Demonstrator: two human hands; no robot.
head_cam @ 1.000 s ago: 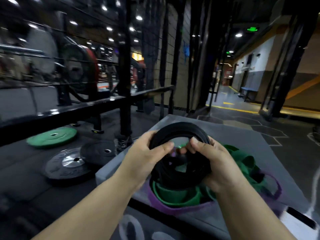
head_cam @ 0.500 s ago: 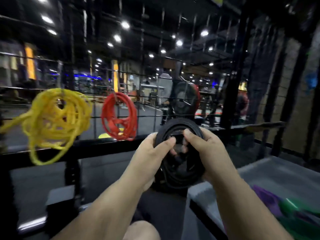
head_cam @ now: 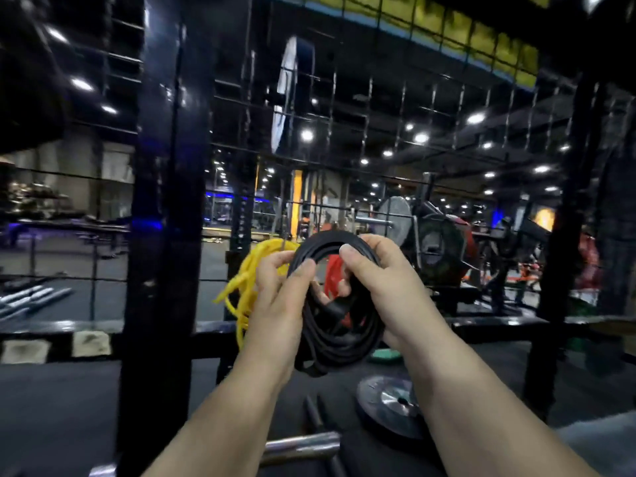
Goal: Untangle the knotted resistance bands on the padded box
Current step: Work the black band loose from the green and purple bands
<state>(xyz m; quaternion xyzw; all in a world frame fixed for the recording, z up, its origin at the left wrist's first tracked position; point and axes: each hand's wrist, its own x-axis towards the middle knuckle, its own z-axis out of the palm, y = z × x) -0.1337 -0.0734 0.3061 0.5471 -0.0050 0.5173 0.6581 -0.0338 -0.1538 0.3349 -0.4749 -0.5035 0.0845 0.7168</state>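
Both hands hold a coiled black resistance band (head_cam: 339,342) up in front of a wire mesh wall. My left hand (head_cam: 278,304) grips the coil's left side, thumb on its front edge. My right hand (head_cam: 382,287) grips the right side, thumb over the top rim. Behind the coil, a bundle of yellow bands (head_cam: 246,287) and a bundle of red bands (head_cam: 332,280) hang on the mesh, partly hidden by my hands. Only a grey corner of the padded box (head_cam: 599,442) shows at the lower right.
A thick black upright post (head_cam: 161,235) stands to the left. A black horizontal rail (head_cam: 103,333) runs under the mesh. On the floor lie a dark weight plate (head_cam: 389,401), a green plate (head_cam: 387,354) and a steel bar (head_cam: 303,445).
I turned left, away from the padded box, and carried the black coil up to the mesh wall. The yellow and red bundles now sit right behind the coil.
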